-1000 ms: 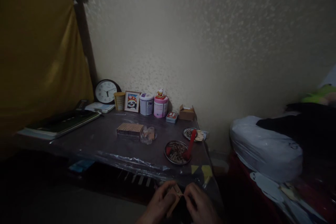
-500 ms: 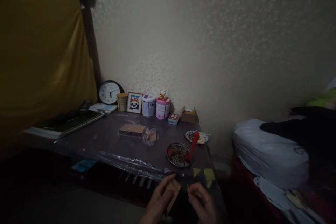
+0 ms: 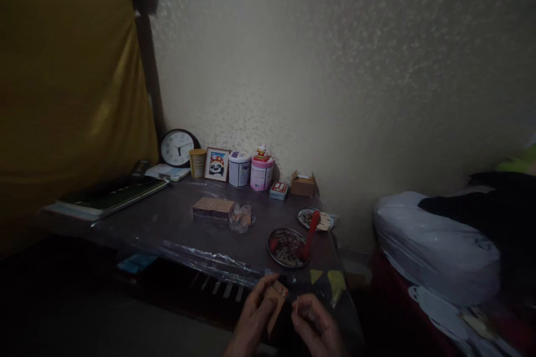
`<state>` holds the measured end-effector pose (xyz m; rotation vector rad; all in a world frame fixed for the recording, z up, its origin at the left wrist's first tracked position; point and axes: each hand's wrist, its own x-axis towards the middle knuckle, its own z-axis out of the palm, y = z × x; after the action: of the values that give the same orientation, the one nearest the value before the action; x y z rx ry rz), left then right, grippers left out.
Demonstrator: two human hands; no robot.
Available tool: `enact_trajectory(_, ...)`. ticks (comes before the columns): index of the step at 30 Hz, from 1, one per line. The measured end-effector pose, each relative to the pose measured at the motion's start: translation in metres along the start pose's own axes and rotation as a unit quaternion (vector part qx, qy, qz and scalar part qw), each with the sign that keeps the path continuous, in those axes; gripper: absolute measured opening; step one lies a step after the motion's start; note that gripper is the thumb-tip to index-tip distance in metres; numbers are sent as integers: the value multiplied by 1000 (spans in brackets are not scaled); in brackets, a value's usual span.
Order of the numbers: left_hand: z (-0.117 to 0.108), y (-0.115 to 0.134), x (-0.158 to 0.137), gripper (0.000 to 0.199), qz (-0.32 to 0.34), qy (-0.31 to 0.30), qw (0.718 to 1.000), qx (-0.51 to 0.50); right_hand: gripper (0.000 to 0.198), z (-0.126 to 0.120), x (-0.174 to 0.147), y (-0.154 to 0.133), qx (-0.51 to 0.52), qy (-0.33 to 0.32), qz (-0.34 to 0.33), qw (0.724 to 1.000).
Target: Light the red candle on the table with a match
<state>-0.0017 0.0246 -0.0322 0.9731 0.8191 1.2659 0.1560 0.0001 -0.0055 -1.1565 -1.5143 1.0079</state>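
My left hand (image 3: 255, 312) is closed around a small brown cardboard piece (image 3: 276, 304) with some reddish spots near its top corner. Beside it, my right hand (image 3: 316, 323) pinches a thin pale stick (image 3: 297, 304), held upright and apart from the cardboard. Just beyond my hands, a round metal tray (image 3: 274, 257) holds many small dark and pale bits, and a red spoon (image 3: 310, 237) rests in it. Behind that, a smaller plate (image 3: 302, 211) bears similar bits and a bundle of pale sticks (image 3: 324, 221).
On the table (image 3: 167, 217) are a stack of brown pieces (image 3: 213, 208) and a crumpled clear bag (image 3: 240, 218). A clock (image 3: 178, 148), picture frame (image 3: 216, 165), two tins (image 3: 239, 170) and an open cardboard box (image 3: 303, 184) line the wall. A bed (image 3: 435, 240) stands right.
My right hand has come slightly left, closer to the cardboard piece, with the stick still pinched. My left hand keeps its grip. The whole view has shifted a little.
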Motion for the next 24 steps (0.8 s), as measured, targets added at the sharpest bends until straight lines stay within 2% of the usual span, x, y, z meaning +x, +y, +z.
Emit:
enact_trajectory(7,2,6,-2,46,-2,-12,1000,-8,26,5,0,5,26,-10,15,999)
enact_trajectory(12,3,7,1,47,-16,11,1000,-19,33,9,0,8,66,8,14,998)
enact_trajectory(16,3,9,1,42,-27,17,999,-31,28,9,-1,10,66,13,-1,998)
enact_trajectory(18,4,10,0,41,-30,13,998,-44,22,10,-2,13,30,16,-31,999)
enact_trajectory(20,4,11,-1,42,-37,9,998,-57,15,12,-2,16,-22,28,-91,995)
enact_trajectory(24,5,13,-1,43,-38,13,998,-58,3,25,-5,19,-104,98,-214,966)
